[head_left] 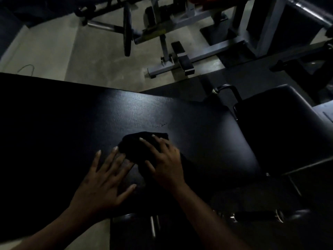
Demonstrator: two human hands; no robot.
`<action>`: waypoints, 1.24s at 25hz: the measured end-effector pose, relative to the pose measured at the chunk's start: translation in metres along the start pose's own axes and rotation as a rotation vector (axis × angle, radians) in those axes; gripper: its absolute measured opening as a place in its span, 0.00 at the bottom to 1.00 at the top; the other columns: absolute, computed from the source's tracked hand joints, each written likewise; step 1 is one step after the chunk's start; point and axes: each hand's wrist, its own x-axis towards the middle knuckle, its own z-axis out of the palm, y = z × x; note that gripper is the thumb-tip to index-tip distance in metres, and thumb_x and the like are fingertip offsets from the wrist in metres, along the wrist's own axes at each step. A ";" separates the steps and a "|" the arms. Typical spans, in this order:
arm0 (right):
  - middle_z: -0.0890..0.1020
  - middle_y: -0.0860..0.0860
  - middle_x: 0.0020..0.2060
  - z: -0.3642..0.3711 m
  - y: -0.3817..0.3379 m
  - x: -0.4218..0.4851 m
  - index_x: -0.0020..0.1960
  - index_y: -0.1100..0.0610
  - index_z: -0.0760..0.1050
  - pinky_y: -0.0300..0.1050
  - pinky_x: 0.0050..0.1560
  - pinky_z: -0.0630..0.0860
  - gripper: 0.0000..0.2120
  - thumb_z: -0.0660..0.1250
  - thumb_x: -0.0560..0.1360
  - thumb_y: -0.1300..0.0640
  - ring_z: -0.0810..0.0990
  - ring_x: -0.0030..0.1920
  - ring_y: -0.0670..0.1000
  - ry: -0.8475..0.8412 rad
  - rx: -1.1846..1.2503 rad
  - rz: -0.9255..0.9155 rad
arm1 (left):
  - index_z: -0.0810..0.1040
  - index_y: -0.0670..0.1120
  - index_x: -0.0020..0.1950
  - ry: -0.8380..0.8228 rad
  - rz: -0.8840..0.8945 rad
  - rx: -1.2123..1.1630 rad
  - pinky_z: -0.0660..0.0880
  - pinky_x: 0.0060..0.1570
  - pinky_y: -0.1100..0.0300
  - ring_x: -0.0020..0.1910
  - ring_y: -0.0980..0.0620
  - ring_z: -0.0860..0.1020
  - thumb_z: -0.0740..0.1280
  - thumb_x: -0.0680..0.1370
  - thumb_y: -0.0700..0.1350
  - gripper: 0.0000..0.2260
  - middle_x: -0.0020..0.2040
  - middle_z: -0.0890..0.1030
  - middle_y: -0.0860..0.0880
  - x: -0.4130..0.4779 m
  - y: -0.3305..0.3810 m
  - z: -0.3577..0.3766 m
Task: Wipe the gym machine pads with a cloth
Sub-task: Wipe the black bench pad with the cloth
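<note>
Lighting is poor; detail in the darker areas cannot be confirmed. A large black padded surface (90, 120) fills the middle of the view, its upper face catching a pale sheen near the centre. A dark cloth (138, 147) lies bunched on this pad, right of centre and toward the near edge.

The right hand (165, 163) rests flat on top of the cloth, fingers spread and pressing down rather than curled around it. The left hand (104, 179) lies palm-down on the bare pad just beside the cloth, fingers splayed wide and holding nothing; its fingertips (115, 149) reach the cloth's near edge (contact there cannot be told for certain).

A second black pad (281, 127) stands to the right, set at an angle to the first, with a curved metal handle (227, 89) just behind it. Beyond, on the pale floor (54, 56), stands a grey steel frame (182, 56) carrying a weight plate (127, 31).
</note>
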 end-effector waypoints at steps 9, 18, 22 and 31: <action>0.70 0.51 0.67 -0.005 0.127 0.025 0.69 0.40 0.65 0.54 0.62 0.67 0.25 0.57 0.72 0.41 0.68 0.65 0.57 0.073 -0.087 0.422 | 0.67 0.50 0.71 0.087 0.034 0.060 0.58 0.68 0.38 0.73 0.45 0.60 0.44 0.77 0.63 0.30 0.72 0.67 0.45 0.002 0.001 0.002; 0.72 0.56 0.65 -0.005 0.000 0.066 0.71 0.46 0.65 0.53 0.61 0.66 0.26 0.57 0.74 0.42 0.69 0.63 0.59 0.021 0.118 0.140 | 0.67 0.51 0.70 0.093 0.024 -0.005 0.52 0.70 0.45 0.75 0.49 0.55 0.42 0.77 0.64 0.30 0.72 0.68 0.46 0.002 -0.004 -0.002; 0.68 0.50 0.69 0.011 -0.009 0.074 0.71 0.40 0.61 0.56 0.57 0.68 0.29 0.51 0.70 0.38 0.66 0.65 0.55 -0.017 -0.017 -0.014 | 0.69 0.50 0.68 0.163 0.030 -0.114 0.49 0.71 0.53 0.73 0.48 0.58 0.43 0.78 0.64 0.29 0.71 0.68 0.45 0.025 -0.001 -0.013; 0.69 0.48 0.68 0.005 0.138 0.112 0.69 0.39 0.64 0.53 0.60 0.65 0.29 0.50 0.69 0.37 0.65 0.66 0.54 0.079 -0.025 0.408 | 0.69 0.51 0.69 0.006 0.123 0.067 0.56 0.69 0.44 0.72 0.45 0.64 0.40 0.78 0.63 0.30 0.70 0.71 0.45 0.117 0.014 0.006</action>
